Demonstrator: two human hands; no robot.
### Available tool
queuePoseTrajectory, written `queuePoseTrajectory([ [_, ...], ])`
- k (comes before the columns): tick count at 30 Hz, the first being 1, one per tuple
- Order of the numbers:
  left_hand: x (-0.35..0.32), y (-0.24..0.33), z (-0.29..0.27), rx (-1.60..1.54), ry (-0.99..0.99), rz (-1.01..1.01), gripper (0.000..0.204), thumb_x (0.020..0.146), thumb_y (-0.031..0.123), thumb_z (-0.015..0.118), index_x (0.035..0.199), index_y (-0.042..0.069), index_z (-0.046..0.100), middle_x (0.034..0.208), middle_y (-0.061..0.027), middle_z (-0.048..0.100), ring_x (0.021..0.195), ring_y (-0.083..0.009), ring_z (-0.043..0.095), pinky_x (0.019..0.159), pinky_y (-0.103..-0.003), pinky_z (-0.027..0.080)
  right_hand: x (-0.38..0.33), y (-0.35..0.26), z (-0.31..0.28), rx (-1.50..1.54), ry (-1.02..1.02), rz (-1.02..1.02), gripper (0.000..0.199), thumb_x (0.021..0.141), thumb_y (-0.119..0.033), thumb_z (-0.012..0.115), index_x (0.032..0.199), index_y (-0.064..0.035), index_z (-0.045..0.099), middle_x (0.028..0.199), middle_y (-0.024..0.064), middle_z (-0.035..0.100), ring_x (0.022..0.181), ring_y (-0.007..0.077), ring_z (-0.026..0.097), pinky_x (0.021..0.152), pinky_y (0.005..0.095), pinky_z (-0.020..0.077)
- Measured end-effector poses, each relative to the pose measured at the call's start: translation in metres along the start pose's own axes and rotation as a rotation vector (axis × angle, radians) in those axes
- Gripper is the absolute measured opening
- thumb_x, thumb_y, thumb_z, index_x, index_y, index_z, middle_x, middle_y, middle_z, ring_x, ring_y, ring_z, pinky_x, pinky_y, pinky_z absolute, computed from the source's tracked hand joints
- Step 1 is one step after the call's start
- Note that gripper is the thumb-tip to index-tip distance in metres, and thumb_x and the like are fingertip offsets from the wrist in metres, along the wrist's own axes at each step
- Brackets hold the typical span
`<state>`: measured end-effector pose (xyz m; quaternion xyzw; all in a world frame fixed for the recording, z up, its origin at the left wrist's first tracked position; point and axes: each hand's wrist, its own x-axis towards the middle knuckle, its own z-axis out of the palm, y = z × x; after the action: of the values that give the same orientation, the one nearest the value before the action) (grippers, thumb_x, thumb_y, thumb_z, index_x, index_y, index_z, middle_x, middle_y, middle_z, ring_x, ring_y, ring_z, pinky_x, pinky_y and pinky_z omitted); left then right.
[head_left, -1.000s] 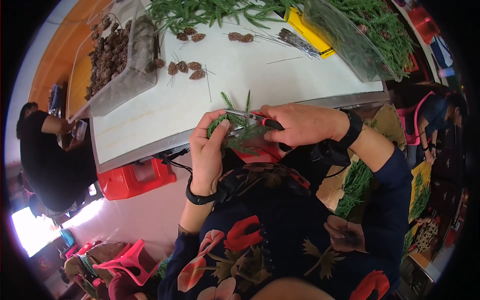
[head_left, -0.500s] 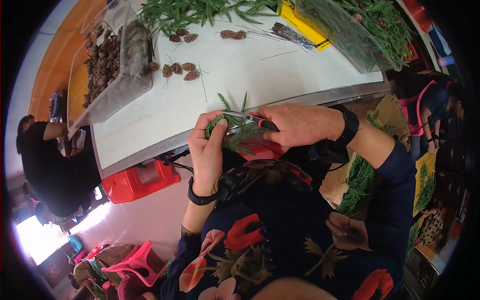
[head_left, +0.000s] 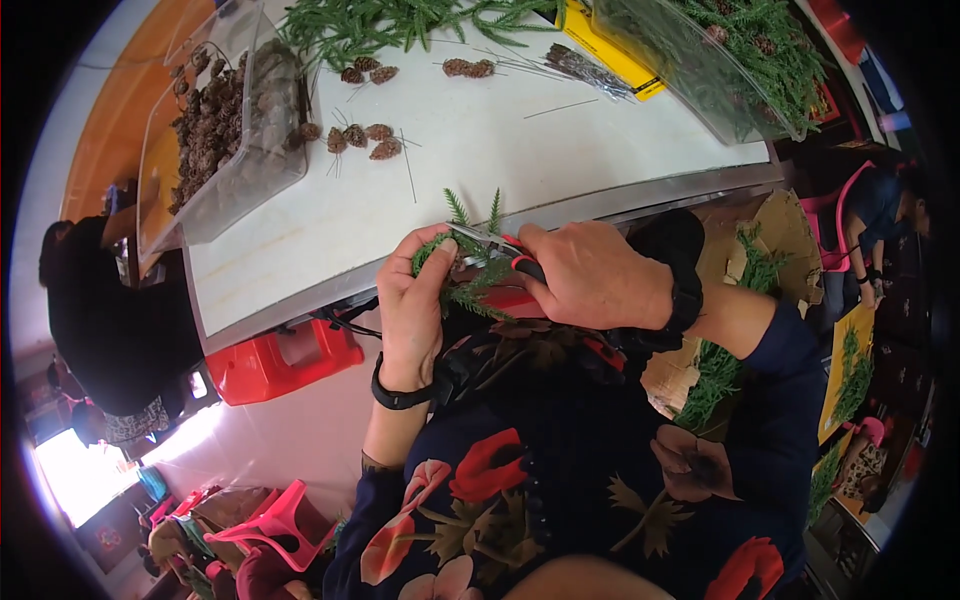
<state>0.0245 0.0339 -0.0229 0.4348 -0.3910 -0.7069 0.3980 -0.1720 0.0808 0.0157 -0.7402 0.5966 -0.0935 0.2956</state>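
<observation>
As L hand (head_left: 412,290) pinches green sprig (head_left: 487,275), R hand (head_left: 605,275) grips hand tool (head_left: 490,239)

Sprig at ctr of frame: two tips point up, other fronds spread lower R. Tool's long axis slants to upper L, silver nose at sprig. Print on yellow sheet (head_left: 600,42), upper R, too small to read. L thumb & fingers closed on sprig; R fingers wrapped round red/blk handles; can't tell if tool's jaws meet.

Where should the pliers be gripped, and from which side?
I'd take the pliers by their red-and-black handles, coming from the right, as the right hand does. The slim metal jaws point left, toward the green sprigs pinched in the left hand, so the handle end lies on the side away from that hand.
</observation>
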Motion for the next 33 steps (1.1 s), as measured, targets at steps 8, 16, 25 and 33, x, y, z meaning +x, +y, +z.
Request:
queuePoseTrajectory([
  [8,-0.0024,0.0054,-0.0042,-0.013,-0.052,-0.029,0.017,0.094,0.003,0.056,0.109,-0.004,0.061,0.091,-0.0041,0.066,0.077,-0.0075,0.061,0.072,-0.022,0.051,0.0038,0.0090,-0.0060,0.016,0.085,-0.073,0.029,0.084,-0.026,0.063,0.091,0.0015,0.057,0.070,0.0211,0.064,0.070,0.0407,0.064,0.063,0.0479,0.0505],
  [16,-0.0077,0.0062,-0.0041,-0.008,-0.075,-0.004,0.017,0.094,0.003,0.055,0.109,-0.004,0.061,0.089,-0.0045,0.066,0.077,-0.0078,0.062,0.072,-0.022,0.052,0.0069,0.0047,-0.0077,-0.008,-0.014,-0.041,0.031,0.086,-0.027,0.062,0.095,0.0023,0.055,0.074,0.0215,0.065,0.071,0.0408,0.064,0.064,0.0482,0.0504],
  [25,-0.0057,0.0040,-0.0057,-0.009,-0.019,0.005,0.019,0.095,0.005,0.056,0.111,-0.004,0.061,0.087,-0.0029,0.066,0.075,-0.0071,0.061,0.070,-0.023,0.052,0.0007,0.0068,-0.0086,0.004,-0.016,-0.036,0.032,0.089,-0.030,0.060,0.094,0.0015,0.056,0.071,0.0221,0.064,0.070,0.0413,0.064,0.065,0.0489,0.0503],
  [33,-0.0081,-0.0026,0.0001,0.135,0.032,0.093,0.021,0.095,0.006,0.058,0.113,-0.004,0.062,0.086,-0.0024,0.065,0.073,-0.0071,0.060,0.070,-0.023,0.052,-0.0006,0.0031,-0.0026,0.003,-0.031,0.013,0.033,0.090,-0.030,0.062,0.094,0.0013,0.052,0.071,0.0221,0.061,0.072,0.0420,0.062,0.064,0.0482,0.0476],
])
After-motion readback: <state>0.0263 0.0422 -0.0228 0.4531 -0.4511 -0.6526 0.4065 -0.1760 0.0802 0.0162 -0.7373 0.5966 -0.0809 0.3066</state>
